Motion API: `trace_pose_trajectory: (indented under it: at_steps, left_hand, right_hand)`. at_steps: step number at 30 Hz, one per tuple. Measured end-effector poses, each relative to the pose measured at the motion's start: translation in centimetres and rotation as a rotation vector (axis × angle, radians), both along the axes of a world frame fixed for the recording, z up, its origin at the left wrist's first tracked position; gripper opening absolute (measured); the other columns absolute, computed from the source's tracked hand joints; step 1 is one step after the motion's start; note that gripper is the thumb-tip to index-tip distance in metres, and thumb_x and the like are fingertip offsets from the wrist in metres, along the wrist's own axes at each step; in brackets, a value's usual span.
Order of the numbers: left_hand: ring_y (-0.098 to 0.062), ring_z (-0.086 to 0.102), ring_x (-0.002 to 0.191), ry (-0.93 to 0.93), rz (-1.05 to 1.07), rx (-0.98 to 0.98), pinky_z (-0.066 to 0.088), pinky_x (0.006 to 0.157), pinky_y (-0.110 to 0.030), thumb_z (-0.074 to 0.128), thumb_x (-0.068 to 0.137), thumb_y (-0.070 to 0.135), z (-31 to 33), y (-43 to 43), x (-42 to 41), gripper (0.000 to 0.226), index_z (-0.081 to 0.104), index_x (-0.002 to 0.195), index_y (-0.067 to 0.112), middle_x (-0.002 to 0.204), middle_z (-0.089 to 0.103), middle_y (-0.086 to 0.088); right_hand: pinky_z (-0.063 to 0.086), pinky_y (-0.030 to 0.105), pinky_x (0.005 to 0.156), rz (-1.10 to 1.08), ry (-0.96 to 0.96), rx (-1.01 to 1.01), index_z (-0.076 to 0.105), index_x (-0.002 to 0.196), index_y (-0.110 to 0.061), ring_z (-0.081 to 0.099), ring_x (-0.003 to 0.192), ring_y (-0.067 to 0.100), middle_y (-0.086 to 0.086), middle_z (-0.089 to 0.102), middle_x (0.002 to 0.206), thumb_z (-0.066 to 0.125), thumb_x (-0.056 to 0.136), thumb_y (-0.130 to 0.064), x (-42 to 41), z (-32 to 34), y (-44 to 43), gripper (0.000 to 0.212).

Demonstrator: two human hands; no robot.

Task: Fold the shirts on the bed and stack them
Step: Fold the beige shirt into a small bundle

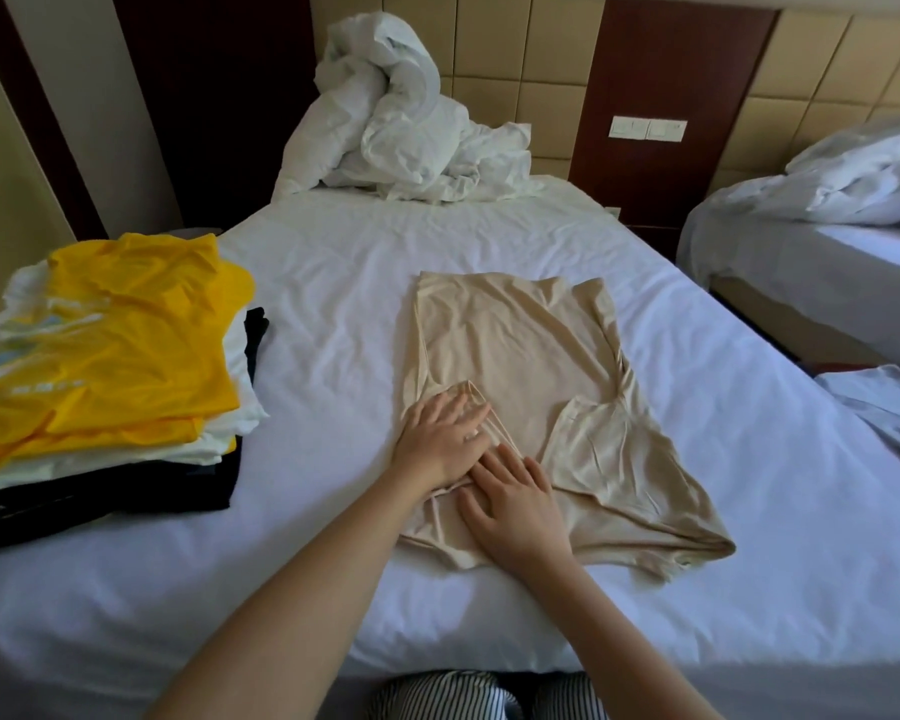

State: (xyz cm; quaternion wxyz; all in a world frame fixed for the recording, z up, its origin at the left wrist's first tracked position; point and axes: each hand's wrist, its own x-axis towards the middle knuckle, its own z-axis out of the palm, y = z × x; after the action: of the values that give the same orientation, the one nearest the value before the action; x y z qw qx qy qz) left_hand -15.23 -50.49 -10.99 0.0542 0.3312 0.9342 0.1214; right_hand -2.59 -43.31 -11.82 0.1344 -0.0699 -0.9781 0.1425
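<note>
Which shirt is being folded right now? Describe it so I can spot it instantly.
Start at the white-sheeted bed in the centre of the view. The beige shirt lies flat in its middle, with the left hand and right hand pressing its near edge. Unlike the yellow-topped stack of shirts at left, it lies alone and spread out.

— Where does the one view sit?

— On the person's head, close above the near edge of the white-sheeted bed, looking forward and down its length.

— How far does it reach?

— Wide: up to the tan padded headboard at the far end, and across to a second white bed at the right edge.

— Any other view?

— None, so nothing overlaps.
</note>
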Motion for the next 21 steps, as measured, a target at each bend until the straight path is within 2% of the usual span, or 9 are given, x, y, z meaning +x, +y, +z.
trace_pose_trajectory:
  at_steps: [5,7,9,11,12,14,16,19,21]
  left_hand:
    - [-0.011,0.007,0.145,0.013,-0.056,0.098,0.0,0.116,-0.03,0.022,0.101,0.042,-0.2,-1.5,0.8,0.046,0.024,0.146,0.04,0.158,0.017,0.007]
    - [-0.011,0.015,0.144,0.078,-0.064,0.121,0.004,0.113,-0.026,0.014,0.096,0.051,-0.8,-3.2,1.9,0.053,0.029,0.145,0.038,0.156,0.024,0.007]
    - [-0.014,0.022,0.142,0.205,-0.087,0.105,0.008,0.113,-0.026,0.001,0.083,0.057,-1.6,-5.3,3.4,0.071,0.031,0.145,0.037,0.154,0.028,0.005]
    - [-0.016,0.027,0.141,0.249,-0.133,0.107,0.01,0.113,-0.028,0.002,0.081,0.057,-2.2,-7.3,4.5,0.073,0.033,0.144,0.035,0.153,0.029,0.004]
    - [-0.016,0.027,0.141,0.24,-0.146,0.115,0.01,0.113,-0.028,0.005,0.082,0.059,-2.4,-8.2,5.0,0.072,0.032,0.144,0.035,0.153,0.029,0.004]
    - [-0.012,0.02,0.143,0.213,-0.166,0.091,0.008,0.114,-0.029,0.0,0.076,0.077,-2.1,-9.6,5.7,0.081,0.024,0.145,0.041,0.155,0.023,0.008]
    - [-0.008,0.006,0.145,0.145,-0.179,0.026,0.002,0.115,-0.032,-0.016,0.058,0.089,-1.5,-10.5,6.4,0.095,0.005,0.142,0.049,0.158,0.01,0.013]
    - [-0.005,-0.005,0.144,0.064,-0.216,-0.015,-0.004,0.116,-0.033,-0.013,0.044,0.097,-1.0,-11.2,6.6,0.105,-0.006,0.137,0.05,0.153,-0.003,0.022]
    - [-0.006,-0.003,0.145,0.089,-0.239,-0.019,-0.002,0.117,-0.033,-0.01,0.042,0.099,-0.9,-11.2,6.6,0.11,-0.004,0.139,0.048,0.155,-0.002,0.02]
  right_hand:
    - [0.012,0.024,0.108,0.048,0.09,-0.044,0.053,0.131,-0.033,0.034,0.136,0.018,-0.011,0.046,0.142,0.019,0.079,-0.05,0.4,-0.1,0.4,0.064]
    - [0.015,0.023,0.107,0.04,0.147,-0.066,0.057,0.128,-0.029,0.04,0.133,0.019,-0.009,0.053,0.136,0.023,0.081,-0.047,0.9,0.3,0.6,0.061]
    - [0.011,0.023,0.11,0.069,0.075,-0.032,0.048,0.135,-0.03,0.03,0.139,0.016,-0.01,0.045,0.142,0.012,0.08,-0.053,2.0,0.5,0.7,0.07]
    - [0.005,0.025,0.113,0.116,-0.015,0.027,0.04,0.141,-0.03,0.022,0.142,0.013,-0.011,0.036,0.148,0.006,0.079,-0.056,3.0,0.5,1.5,0.075]
    - [0.005,0.027,0.112,0.134,-0.015,0.054,0.043,0.139,-0.029,0.027,0.14,0.015,-0.009,0.038,0.147,0.01,0.082,-0.054,3.7,0.5,1.9,0.07]
    - [0.014,0.03,0.108,0.132,0.086,0.153,0.059,0.126,-0.023,0.049,0.127,0.021,-0.002,0.056,0.133,0.029,0.087,-0.043,5.2,0.5,3.1,0.053]
    - [0.021,0.036,0.103,0.101,0.213,0.216,0.065,0.118,-0.018,0.059,0.115,0.027,0.003,0.063,0.124,0.041,0.085,-0.037,6.9,0.6,5.2,0.045]
    - [0.026,0.04,0.101,-0.031,0.262,0.189,0.06,0.122,-0.02,0.057,0.117,0.032,0.005,0.062,0.125,0.046,0.08,-0.045,10.4,0.8,9.0,0.051]
    - [0.024,0.041,0.106,-0.116,0.169,0.158,0.051,0.131,-0.023,0.047,0.127,0.032,0.003,0.054,0.134,0.042,0.073,-0.059,12.4,0.6,10.6,0.069]
